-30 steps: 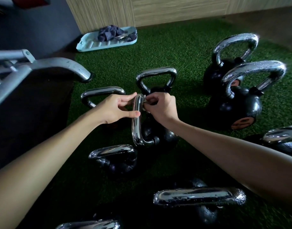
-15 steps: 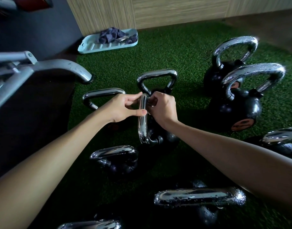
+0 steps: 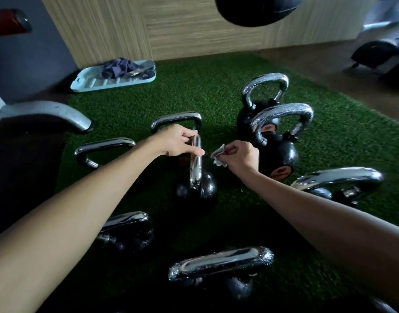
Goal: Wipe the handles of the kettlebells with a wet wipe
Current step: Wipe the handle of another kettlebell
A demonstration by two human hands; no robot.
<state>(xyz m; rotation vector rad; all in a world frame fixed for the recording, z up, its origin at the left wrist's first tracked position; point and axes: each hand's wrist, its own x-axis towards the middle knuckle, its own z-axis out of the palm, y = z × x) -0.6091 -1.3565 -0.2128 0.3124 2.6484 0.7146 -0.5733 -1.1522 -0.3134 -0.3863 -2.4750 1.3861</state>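
A: Obs. Green turf mat [image 3: 194, 96] carries all the kettlebells. Landmark: the centre kettlebell [image 3: 197, 188], black, with its chrome handle [image 3: 195, 163] seen nearly edge-on.

B: Others relative to it?

A: Two tall ones [image 3: 277, 152] to its right, handles beaded with droplets. One low handle [image 3: 221, 260] nearer the camera, also beaded. One handle [image 3: 103, 145] to its left, one [image 3: 178, 119] just beyond it. A pale blue tray [image 3: 90, 83] lies well beyond, at the wall.

B: Hands?

A: Left hand [image 3: 179, 142] is clenched around the top of the centre handle, thumb across the front. Right hand [image 3: 240, 155] is just right of that handle, apart from it, fingers pinched on a crumpled wet wipe [image 3: 218, 155]. The wipe is not touching chrome.

B: Judgement on the step?

A: Likely between strokes or refolding. To do it well: keep the left hand steadying the bell, wrap the wipe around the bar rather than dabbing, run it down to where the handle meets the ball, then shift the left grip and cover the patch beneath it.

B: Risk?

A: That covered patch gets skipped. The wipe looks small and bunched; opening it would give more contact.
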